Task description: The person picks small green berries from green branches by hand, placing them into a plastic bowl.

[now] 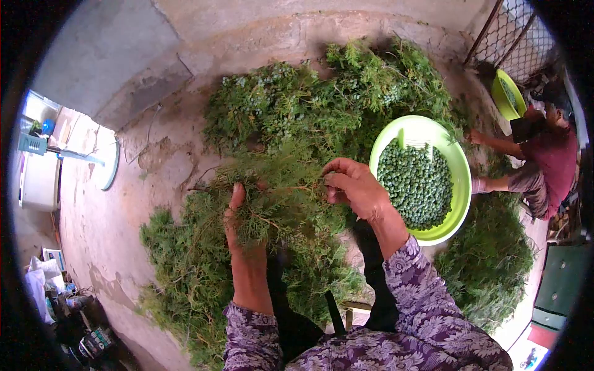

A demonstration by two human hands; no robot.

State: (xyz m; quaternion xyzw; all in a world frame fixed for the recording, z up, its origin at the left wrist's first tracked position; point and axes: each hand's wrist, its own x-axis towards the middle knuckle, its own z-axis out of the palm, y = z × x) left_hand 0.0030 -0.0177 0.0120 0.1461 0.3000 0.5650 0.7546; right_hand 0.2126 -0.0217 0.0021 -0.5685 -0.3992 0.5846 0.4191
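Observation:
My left hand (235, 219) is closed around a feathery evergreen branch (263, 213), whose foliage hides most of the fingers. To its right, my right hand (357, 187) has thumb and fingertips pinched together at the outer end of the greenery. Whatever sits in that pinch is too small to make out. Just beyond the right wrist stands a lime-green basin (461, 185), holding many small green, berry-like cones (411, 185).
Cut evergreen branches lie in a heap by the wall (328, 93), in a pile at left (179, 278) and in another at right (489, 266). A person in a dark red shirt (557, 157) sits at right, near a second green basin (507, 93). A fan-like stand (108, 162) is at left.

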